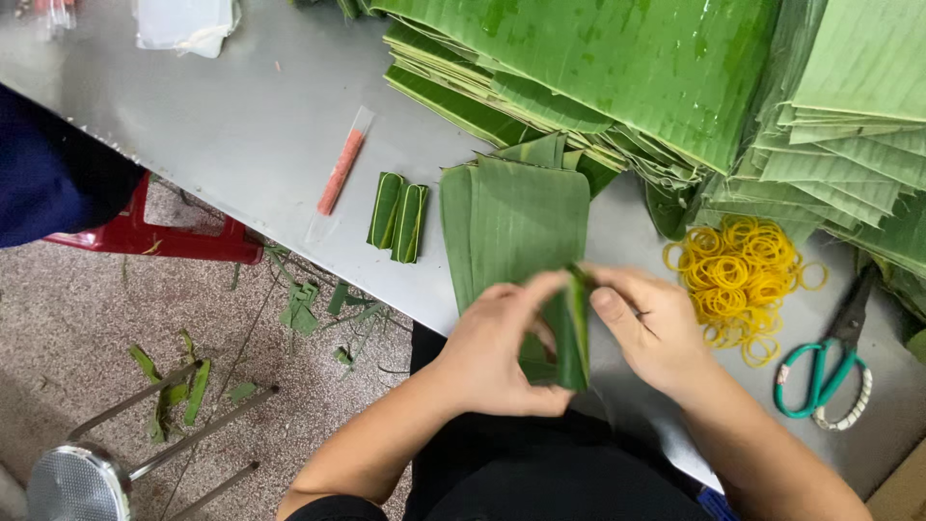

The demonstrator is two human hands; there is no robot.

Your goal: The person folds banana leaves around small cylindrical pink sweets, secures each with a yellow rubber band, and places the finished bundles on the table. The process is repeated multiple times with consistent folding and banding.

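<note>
**Inspector:** Firstly, the item in hand. A folded strip of banana leaf point(569, 338), dark green, smooth and ribbed along its length, stands nearly upright between both hands, just over the near edge of the grey table point(241, 145).

**Clerk:** State of the hands?

**Inspector:** Left hand point(502, 347) is closed around the strip from its side, thumb and fingers pinching the upper fold. Right hand point(651, 333) grips the opposite face, thumb pressed flat against the leaf. Both are grasping the same piece.

**Clerk:** Immediately behind it?

**Inspector:** A flat pile of cut leaf sheets point(516, 217), roughly rectangular, matt green with fine parallel veins, lying on the table and touching the hands' far side. Left of that pile, two finished leaf rolls point(397, 210) lie side by side, short, rounded, glossy, with pale edges.

**Clerk:** Further out?

**Inspector:** A slim clear sleeve with orange contents point(340, 174) lies beside the rolls. To the right, a loose heap of yellow rubber bands point(738, 275), thin and round. Beyond it, scissors with teal handles point(830, 362), one loop wrapped in pale cord. Large stacks of wet banana leaves point(627, 68) fill the table's far side. On the speckled floor: leaf scraps point(304, 304), a red plastic stool point(164, 236), a metal stool point(82, 478).
</note>
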